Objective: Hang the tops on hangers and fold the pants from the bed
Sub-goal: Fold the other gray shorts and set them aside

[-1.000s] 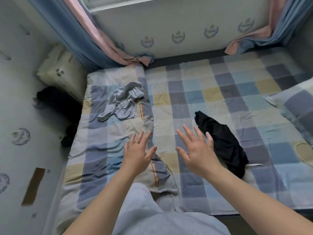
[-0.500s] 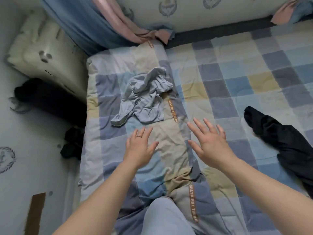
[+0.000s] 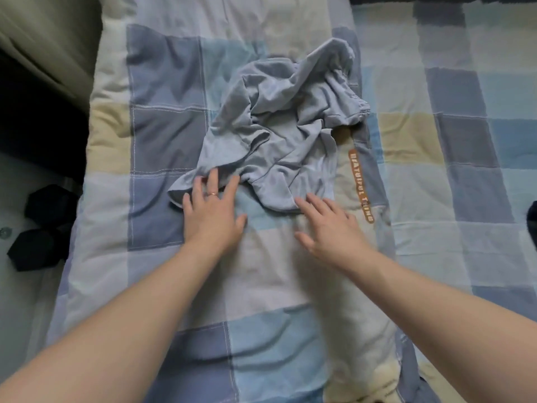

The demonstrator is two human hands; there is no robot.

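Fingers splayed and gripping nothing, left hand [image 3: 212,213] and right hand [image 3: 329,228] are touching the crumpled grey garment [image 3: 284,126] just ahead, not yet folded.

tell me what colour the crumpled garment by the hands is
Pale grey-blue, plain; the crumpled garment shows in the head view.

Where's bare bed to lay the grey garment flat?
Crowded: centre, crumpled grey garment with left hand and right hand at its near edge. Free: checked quilt right of the orange label strip; also the stretch nearer than the hands.
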